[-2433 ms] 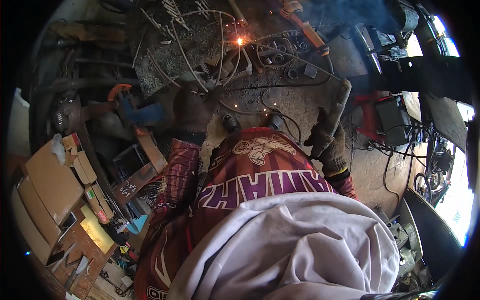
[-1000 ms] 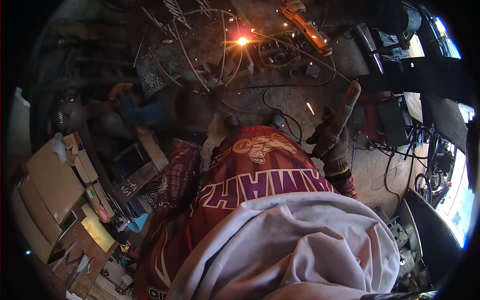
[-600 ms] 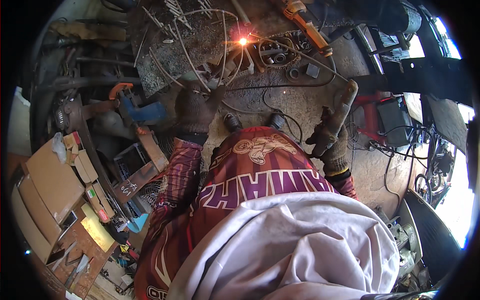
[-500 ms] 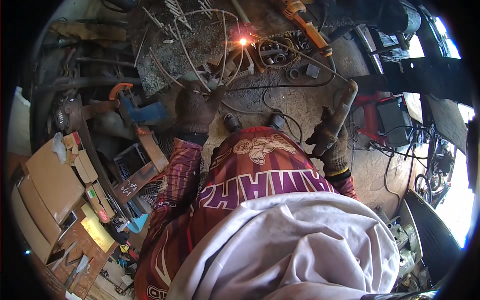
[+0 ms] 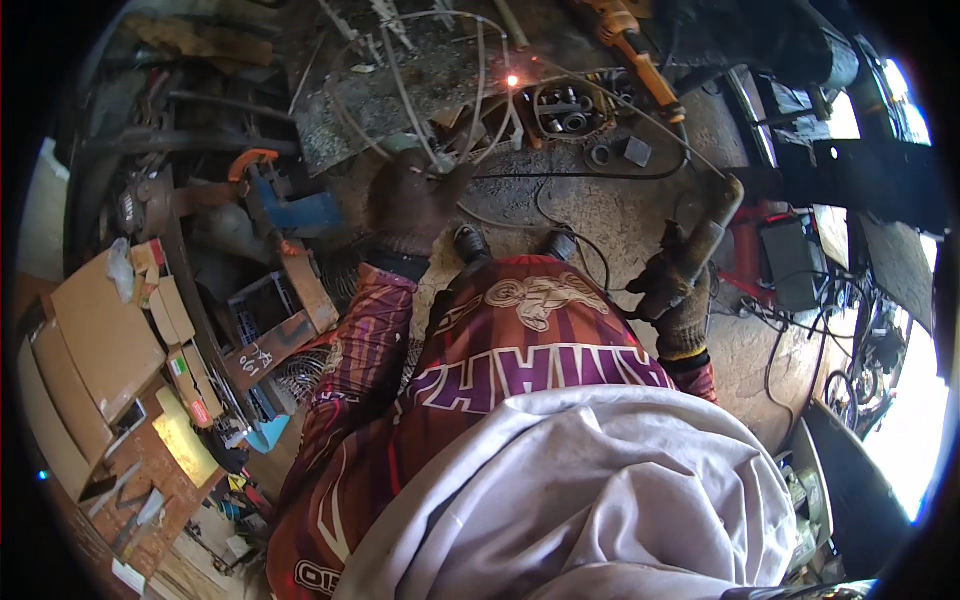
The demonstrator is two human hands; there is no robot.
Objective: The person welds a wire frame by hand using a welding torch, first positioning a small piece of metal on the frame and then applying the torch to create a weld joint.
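Rod (image 5: 652, 118) slants forward-left from holder (image 5: 708, 235); holder's long axis runs forward-right. Right hand (image 5: 678, 290) wrapped around holder; left hand (image 5: 410, 195) closed on wire frame (image 5: 481, 75).

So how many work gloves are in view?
2: a glove on the left hand, at the bent rods; another on the right hand, gripping the rod holder. More may be hidden.

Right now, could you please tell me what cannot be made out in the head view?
In the head view:
Left hand: dark and blurred; finger placement at the bent-rod frame unclear.
Frame surface under the red glow: masked by glare.
Welding electrode holder: lower end covered by the right hand.
Orange angle grinder: top end cut off by the upper edge.
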